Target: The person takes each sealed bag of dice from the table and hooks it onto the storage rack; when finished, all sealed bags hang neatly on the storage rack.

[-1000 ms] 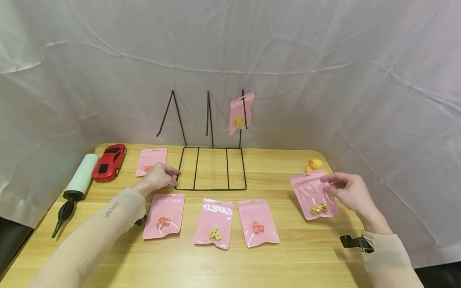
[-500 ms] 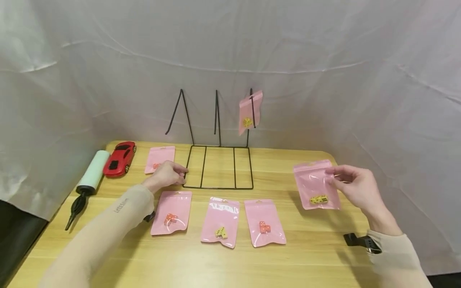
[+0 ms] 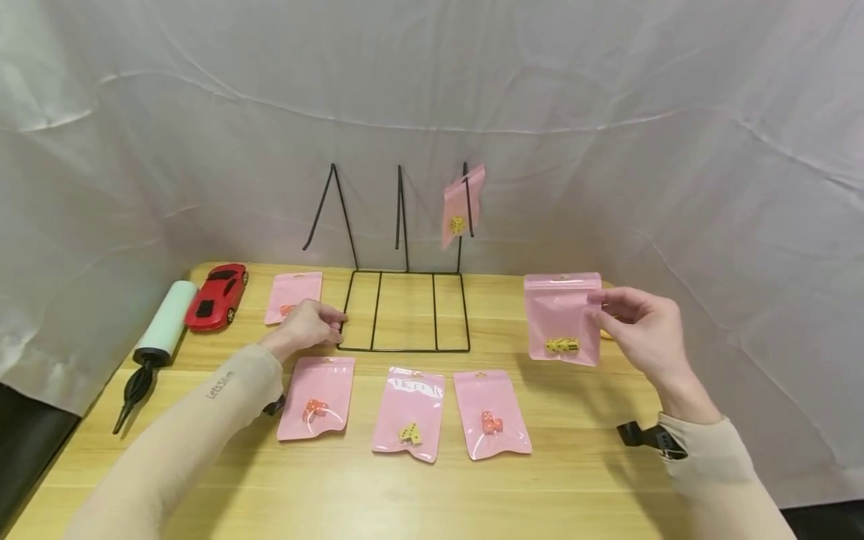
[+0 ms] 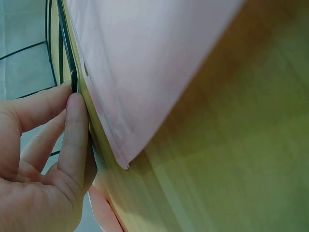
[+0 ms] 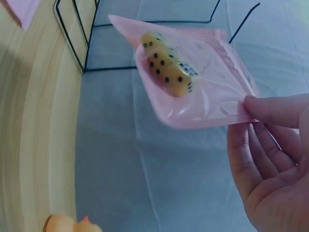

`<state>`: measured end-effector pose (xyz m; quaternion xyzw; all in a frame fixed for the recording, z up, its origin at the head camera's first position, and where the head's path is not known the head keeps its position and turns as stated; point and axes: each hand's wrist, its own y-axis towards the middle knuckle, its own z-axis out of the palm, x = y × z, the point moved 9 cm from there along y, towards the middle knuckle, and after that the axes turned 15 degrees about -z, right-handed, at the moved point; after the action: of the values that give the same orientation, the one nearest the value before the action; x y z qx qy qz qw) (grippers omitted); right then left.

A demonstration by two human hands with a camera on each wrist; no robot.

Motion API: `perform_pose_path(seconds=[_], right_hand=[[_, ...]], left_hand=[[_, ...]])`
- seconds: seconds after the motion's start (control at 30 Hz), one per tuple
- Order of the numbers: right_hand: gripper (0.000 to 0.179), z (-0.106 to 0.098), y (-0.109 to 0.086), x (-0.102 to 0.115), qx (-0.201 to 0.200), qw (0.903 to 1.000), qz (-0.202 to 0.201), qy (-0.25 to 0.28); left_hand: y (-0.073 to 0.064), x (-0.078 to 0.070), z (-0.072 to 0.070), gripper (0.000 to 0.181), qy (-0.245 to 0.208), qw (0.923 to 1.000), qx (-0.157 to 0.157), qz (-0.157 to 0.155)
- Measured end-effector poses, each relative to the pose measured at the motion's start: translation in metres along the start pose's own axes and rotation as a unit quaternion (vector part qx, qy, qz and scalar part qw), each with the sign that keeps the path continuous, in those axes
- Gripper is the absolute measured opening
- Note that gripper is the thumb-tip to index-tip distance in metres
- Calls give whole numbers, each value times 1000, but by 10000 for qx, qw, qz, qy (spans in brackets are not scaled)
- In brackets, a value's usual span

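My right hand [image 3: 641, 330] pinches a pink zip bag [image 3: 563, 300] by its right edge near the top and holds it above the table. Yellow dice [image 5: 166, 65] show through its lower part in the right wrist view. At the left front corner of the black wire rack [image 3: 409, 350], my left hand [image 3: 307, 326] pinches the frame; thumb and finger meet on the wire [image 4: 71, 63] in the left wrist view. One pink bag with yellow dice [image 3: 463, 202] hangs on the rack's right hook; the left and middle hooks carry nothing.
Pink bags with dice lie on the table: orange [image 3: 317, 390], yellow [image 3: 408, 412], orange [image 3: 491, 412], and orange [image 3: 295, 289] behind the left hand. Far left are a red toy car [image 3: 217, 296] and a hand pump [image 3: 158, 330]. A yellow duck [image 5: 67, 224] sits by the right edge.
My right hand has raised the bag of yellow dice and brought it left toward the rack, and the bag now hangs straighter. The left hand keeps its place at the rack's corner.
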<state>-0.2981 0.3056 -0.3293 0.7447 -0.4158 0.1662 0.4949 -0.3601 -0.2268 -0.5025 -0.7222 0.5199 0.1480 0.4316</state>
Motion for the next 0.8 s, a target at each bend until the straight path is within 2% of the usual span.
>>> perform_pose_path(seconds=[0.3, 0.47, 0.63, 0.8], right_hand=[[21, 13, 14, 28, -160, 9986, -490, 149], [18, 23, 22, 42, -255, 9953, -815, 456], [18, 33, 28, 52, -301, 9913, -955, 856], [18, 39, 31, 59, -349, 9886, -1036, 1035]], left_hand=[[3, -1, 1, 53, 77, 9999, 76, -21], [1, -1, 0, 53, 101, 9999, 66, -36], [-1, -2, 0, 53, 55, 9999, 114, -42], [0, -2, 1, 53, 54, 9999, 129, -39]])
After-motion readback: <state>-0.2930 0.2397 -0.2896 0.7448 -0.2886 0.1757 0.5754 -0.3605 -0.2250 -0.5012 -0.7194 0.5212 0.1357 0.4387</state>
